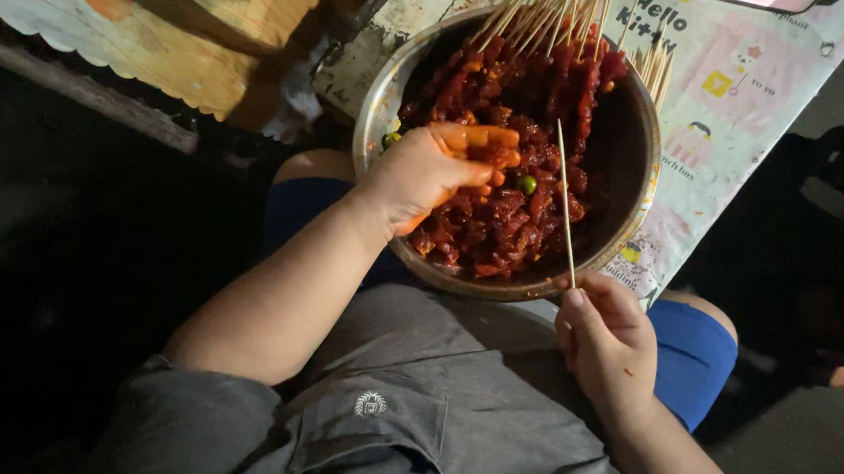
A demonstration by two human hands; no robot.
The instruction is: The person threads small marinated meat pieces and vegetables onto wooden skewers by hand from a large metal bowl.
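1. The left hand is reaching in from seven o'clock, the forearm rising from the lap and the wrist bending over the near rim of the metal bowl.
2. Its fingers are curling inward, smeared orange-red, and the grip is pinching at pieces of the red marinated meat — whether a piece is fully clenched between them cannot be told.
3. The meat is sitting heaped inside the bowl, filling its middle and its twelve o'clock side; a small green piece is lying on the heap just at three o'clock of the left fingertips.
4. The right hand is hovering below the bowl's rim at about five o'clock, wrist tucked toward the body, knuckles facing up.
5. Its grip is grasping the bare wooden skewer by its lower end, thumb and fingertips pinching it — the stick is slanting up toward twelve o'clock over the meat.
6. A bundle of loaded skewers is leaning against the bowl's far edge at twelve o'clock, sticks fanning outward.
7. The bowl is resting on a surface covered with a printed cartoon sheet, partly overhanging the person's knees in blue shorts.
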